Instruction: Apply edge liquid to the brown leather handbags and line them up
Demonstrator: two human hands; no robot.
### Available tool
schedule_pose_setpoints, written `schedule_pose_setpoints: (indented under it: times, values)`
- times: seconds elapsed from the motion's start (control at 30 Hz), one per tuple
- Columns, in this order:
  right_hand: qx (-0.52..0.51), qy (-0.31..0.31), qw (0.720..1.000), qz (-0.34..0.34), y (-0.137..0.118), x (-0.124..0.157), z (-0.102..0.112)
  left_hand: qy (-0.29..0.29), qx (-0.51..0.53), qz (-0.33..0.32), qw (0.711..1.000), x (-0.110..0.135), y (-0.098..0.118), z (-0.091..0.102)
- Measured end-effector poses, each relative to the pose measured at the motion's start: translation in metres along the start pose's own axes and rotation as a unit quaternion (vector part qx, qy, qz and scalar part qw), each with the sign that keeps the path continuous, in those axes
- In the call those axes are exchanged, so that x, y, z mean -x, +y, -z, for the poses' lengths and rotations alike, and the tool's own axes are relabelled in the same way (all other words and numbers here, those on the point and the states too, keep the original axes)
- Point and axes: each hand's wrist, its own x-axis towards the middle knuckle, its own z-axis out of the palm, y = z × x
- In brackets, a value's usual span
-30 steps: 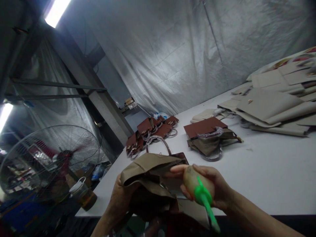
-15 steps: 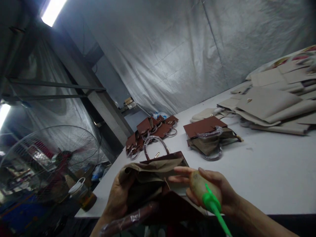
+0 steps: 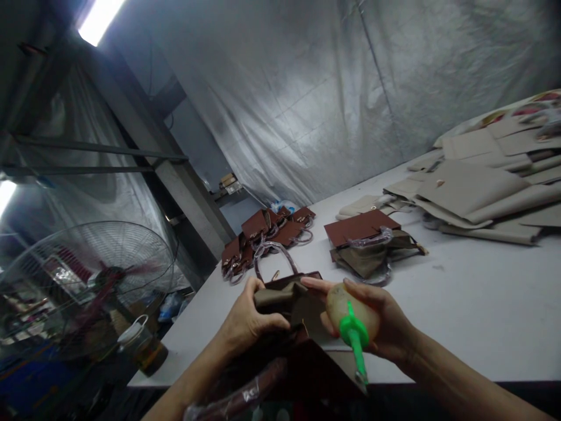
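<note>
A brown handbag (image 3: pixel 302 356) with a beige lining lies open at the near edge of the white table (image 3: pixel 473 304). My left hand (image 3: pixel 245 321) is closed on the folded beige lining (image 3: pixel 280 295) at the bag's mouth. My right hand (image 3: pixel 381 324) is wrapped around a small squeeze bottle (image 3: pixel 350 316) with a green nozzle that points down toward me. Its outstretched fingertips touch the bag's edge. One plastic-wrapped handle (image 3: pixel 245 394) of the bag hangs in the foreground.
Several brown handbags (image 3: pixel 267 237) lie at the table's far left corner, another brown and olive stack (image 3: pixel 368 242) sits mid-table, and beige panels (image 3: pixel 482 187) are piled at the right. A standing fan (image 3: pixel 87 286) and a jar (image 3: pixel 142 345) are left of the table.
My left hand has pushed the spread lining down and folded it into the bag's mouth. The right hand with the bottle has turned so the nozzle points more downward.
</note>
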Motion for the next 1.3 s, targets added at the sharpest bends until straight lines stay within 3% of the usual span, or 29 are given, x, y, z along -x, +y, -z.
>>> schedule_pose_setpoints:
  times: [0.1, 0.17, 0.3, 0.4, 0.53, 0.63, 0.73, 0.8, 1.03, 1.13, 1.23, 1.3]
  values:
    - [0.013, -0.018, 1.0, 0.0, 0.004, -0.001, -0.011, -0.027, -0.147, 0.022, 0.989, -0.009, 0.012, -0.008]
    - [0.031, -0.039, 0.999, -0.005, 0.007, -0.001, -0.019, -0.035, -0.234, -0.001, 0.972, -0.016, 0.017, -0.014]
    - [0.05, -0.041, 0.998, -0.006, 0.01, 0.003, -0.028, 0.023, -0.383, -0.071, 0.921, -0.022, 0.016, -0.023]
    - [0.055, -0.046, 0.997, -0.01, 0.008, 0.008, -0.027, 0.043, -0.389, -0.101, 0.915, -0.021, 0.01, -0.024]
    - [0.067, -0.039, 0.996, 0.038, 0.0, 0.02, -0.019, 0.03, -0.33, -0.129, 0.935, -0.024, 0.0, -0.014]
    - [0.064, -0.021, 0.995, 0.077, -0.01, 0.036, -0.011, 0.021, -0.352, -0.126, 0.927, -0.033, -0.008, -0.006]
    - [0.043, 0.048, 0.993, 0.098, -0.019, 0.055, -0.001, -0.013, -0.366, -0.136, 0.92, -0.043, -0.015, -0.007]
    - [0.032, 0.122, 0.987, 0.099, -0.024, 0.068, 0.004, -0.065, -0.353, -0.152, 0.921, -0.048, -0.016, -0.015]
    - [0.025, 0.366, 0.926, 0.093, -0.033, 0.11, 0.022, -0.249, -0.282, -0.183, 0.908, -0.072, -0.028, -0.077]
    - [0.079, 0.409, 0.904, 0.092, -0.031, 0.122, 0.032, -0.289, -0.25, -0.171, 0.908, -0.085, -0.04, -0.104]
    - [0.206, 0.407, 0.886, 0.079, -0.028, 0.129, 0.044, -0.302, -0.211, -0.15, 0.918, -0.096, -0.05, -0.12]
    - [0.299, 0.417, 0.853, 0.092, -0.026, 0.129, 0.052, -0.302, -0.184, -0.137, 0.925, -0.1, -0.053, -0.124]
